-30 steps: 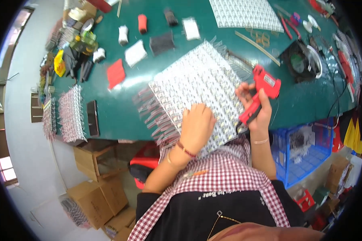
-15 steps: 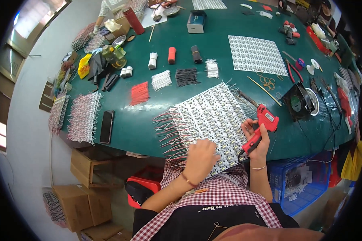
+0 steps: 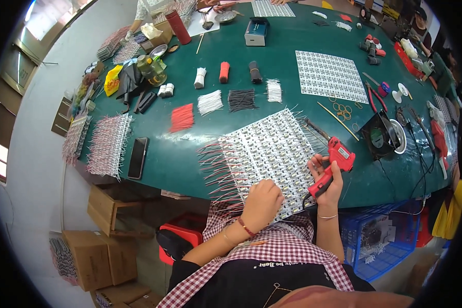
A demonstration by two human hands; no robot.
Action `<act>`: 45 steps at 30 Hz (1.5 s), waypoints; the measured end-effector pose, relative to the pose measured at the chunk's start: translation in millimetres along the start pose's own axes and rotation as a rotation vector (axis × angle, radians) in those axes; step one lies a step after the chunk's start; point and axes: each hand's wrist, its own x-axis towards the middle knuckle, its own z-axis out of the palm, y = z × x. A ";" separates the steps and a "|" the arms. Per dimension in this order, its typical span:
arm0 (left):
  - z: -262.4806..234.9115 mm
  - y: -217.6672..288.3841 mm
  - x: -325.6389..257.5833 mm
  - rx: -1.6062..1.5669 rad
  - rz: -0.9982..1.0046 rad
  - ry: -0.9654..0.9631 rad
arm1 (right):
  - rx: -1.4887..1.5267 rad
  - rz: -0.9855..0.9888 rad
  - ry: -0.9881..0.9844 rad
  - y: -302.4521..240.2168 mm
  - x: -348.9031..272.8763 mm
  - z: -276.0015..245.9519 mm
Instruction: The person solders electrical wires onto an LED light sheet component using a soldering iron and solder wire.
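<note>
A white circuit-board panel (image 3: 272,149) lies tilted at the near edge of the green table, partly over my lap. Rows of small components cover it, and red and white wires (image 3: 223,169) stick out along its left side. My left hand (image 3: 264,204) rests on the panel's lower part with its fingers curled in; whatever they pinch is hidden. On the panel's right side, my right hand (image 3: 329,184) grips the handle of a red soldering gun (image 3: 340,156). Its dark tip points up and left, over the panel's upper right edge.
Red (image 3: 181,117), white (image 3: 210,102) and black wire pieces (image 3: 241,100) lie beyond the panel. A phone (image 3: 138,158) and a wired panel (image 3: 108,143) are at left. A black fan (image 3: 379,131) and red pliers (image 3: 377,97) stand right; a blue crate (image 3: 380,241) sits below.
My left hand has shifted slightly right on the panel, its fingers still curled. My right hand keeps the soldering gun in nearly the same place. Other people's hands have appeared at the far table edge.
</note>
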 end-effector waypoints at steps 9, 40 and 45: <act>-33.0 -10.6 -36.8 0.278 -0.174 0.123 | 0.004 -0.008 -0.015 0.1 0.3 -0.4; -13.1 24.6 -12.0 0.143 0.050 -0.148 | 0.008 -0.001 -0.007 0.5 -0.5 3.6; -4.8 21.5 -12.3 0.155 0.056 -0.204 | 0.008 -0.009 -0.005 -1.8 -3.8 5.8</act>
